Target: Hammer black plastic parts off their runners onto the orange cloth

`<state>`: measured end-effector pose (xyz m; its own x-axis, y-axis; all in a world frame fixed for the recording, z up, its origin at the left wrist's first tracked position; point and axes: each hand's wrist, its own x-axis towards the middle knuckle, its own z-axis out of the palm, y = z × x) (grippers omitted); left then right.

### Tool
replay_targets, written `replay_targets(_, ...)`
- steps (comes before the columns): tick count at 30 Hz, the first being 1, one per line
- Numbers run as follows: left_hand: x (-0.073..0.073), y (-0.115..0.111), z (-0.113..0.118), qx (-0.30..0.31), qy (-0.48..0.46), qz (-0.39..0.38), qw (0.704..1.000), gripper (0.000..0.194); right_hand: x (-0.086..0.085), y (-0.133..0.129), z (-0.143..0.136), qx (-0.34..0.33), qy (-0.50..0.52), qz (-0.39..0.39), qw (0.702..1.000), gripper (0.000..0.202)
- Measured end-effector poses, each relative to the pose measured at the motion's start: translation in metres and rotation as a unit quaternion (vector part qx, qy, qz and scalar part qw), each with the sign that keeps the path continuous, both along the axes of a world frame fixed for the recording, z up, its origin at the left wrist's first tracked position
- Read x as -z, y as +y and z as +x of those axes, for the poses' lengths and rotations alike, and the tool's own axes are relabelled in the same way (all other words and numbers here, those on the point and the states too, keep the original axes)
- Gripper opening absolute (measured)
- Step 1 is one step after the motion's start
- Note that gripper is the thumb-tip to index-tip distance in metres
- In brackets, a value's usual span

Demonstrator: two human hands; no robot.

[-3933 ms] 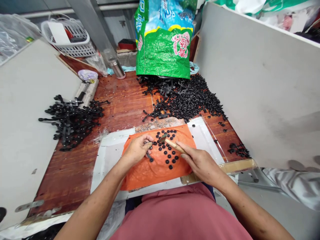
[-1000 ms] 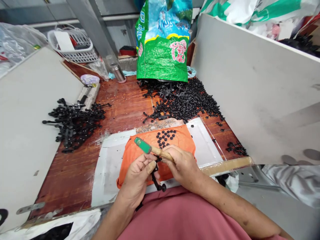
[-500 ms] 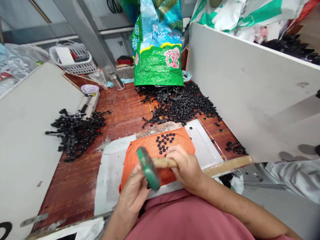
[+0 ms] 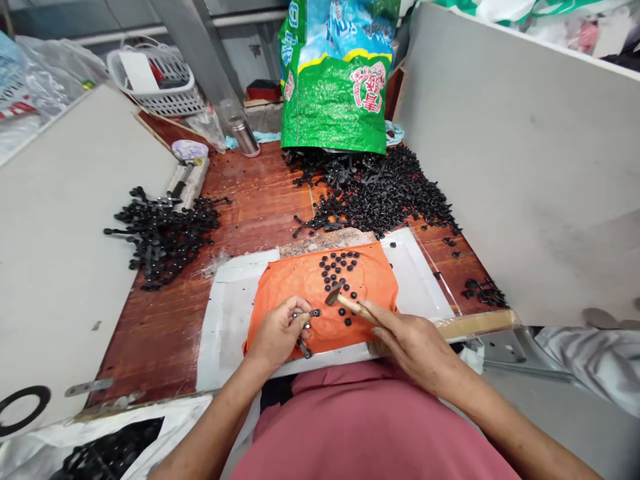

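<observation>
In my right hand (image 4: 413, 337) is a hammer (image 4: 356, 307), its pale wooden handle gripped and its dark head low over the orange cloth (image 4: 285, 280). My left hand (image 4: 280, 330), at the cloth's left side, pinches a black branched part (image 4: 303, 347) with round knobbed ends; my fingers hide some of it. One knobbed end lies just left of the hammer head, with a gap between them. Small round black caps (image 4: 337, 269) are spread on the cloth beyond the hammer. Several more sit beside the handle.
A heap of small black pieces (image 4: 400, 193) lies behind the cloth, under a green and blue bag (image 4: 335, 113). Black branched parts (image 4: 165, 237) are piled at left. Grey panels (image 4: 500, 153) flank the table. A steel flask (image 4: 245, 137) and a white basket (image 4: 165, 100) stand at the back.
The hammer has come down from a raised, blurred position to the cloth. My right hand has shifted right and lower. My left hand now rests lower on the cloth, with the black part showing.
</observation>
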<state>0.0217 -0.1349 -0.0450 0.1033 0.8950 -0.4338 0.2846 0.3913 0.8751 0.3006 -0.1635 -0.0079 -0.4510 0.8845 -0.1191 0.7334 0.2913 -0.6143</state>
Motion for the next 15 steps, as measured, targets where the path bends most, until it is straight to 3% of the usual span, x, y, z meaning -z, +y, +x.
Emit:
replay_targets(4, -0.003, 0.004, -0.002, 0.03, 0.022, 0.01, 0.999, 0.015, -0.003, -0.002, -0.003, -0.046, -0.008, 0.011, 0.999, 0.065)
replay_targets(8, -0.005, 0.009, -0.002, 0.055, 0.052, 0.031, 0.997, 0.011, 0.0, 0.0, -0.006, -0.05, 0.024, 0.086, 0.995, 0.06)
replay_targets(13, -0.007, 0.008, -0.001, 0.063, 0.082, 0.053, 0.993, 0.007, 0.011, 0.002, -0.01, -0.067, -0.068, 0.135, 0.986, 0.059)
replay_targets(15, -0.007, 0.006, -0.001, 0.06, 0.096, 0.061, 0.992, 0.006, 0.013, 0.001, -0.01, -0.066, -0.059, 0.142, 0.986, 0.061)
